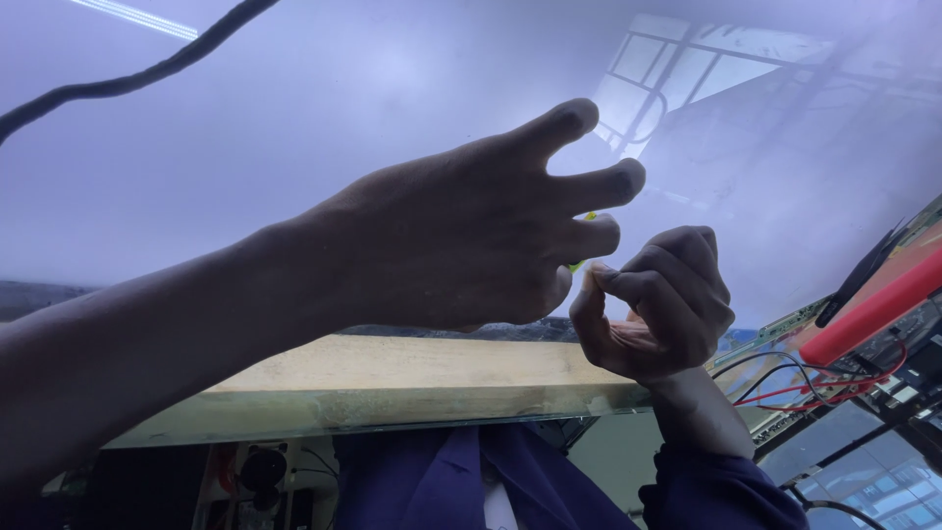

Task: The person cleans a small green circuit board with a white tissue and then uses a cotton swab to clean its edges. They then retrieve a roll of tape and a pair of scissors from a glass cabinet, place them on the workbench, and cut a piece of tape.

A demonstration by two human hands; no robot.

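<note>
The left hand [461,245] is hovering, fingers spread, grip released, over the glossy panel [294,147]. The right hand [657,304] is pinching a small yellow-green piece [581,263], mostly hidden, between both hands. The piece is not yet lying on the panel.

A glossy pale panel [294,128] reflects a window [687,69]; a wooden beam [392,378] lies beneath it.

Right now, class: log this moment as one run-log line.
left hand: fingers spread over white panel | right hand: pinching small yellow-green item | red cable: right
</note>
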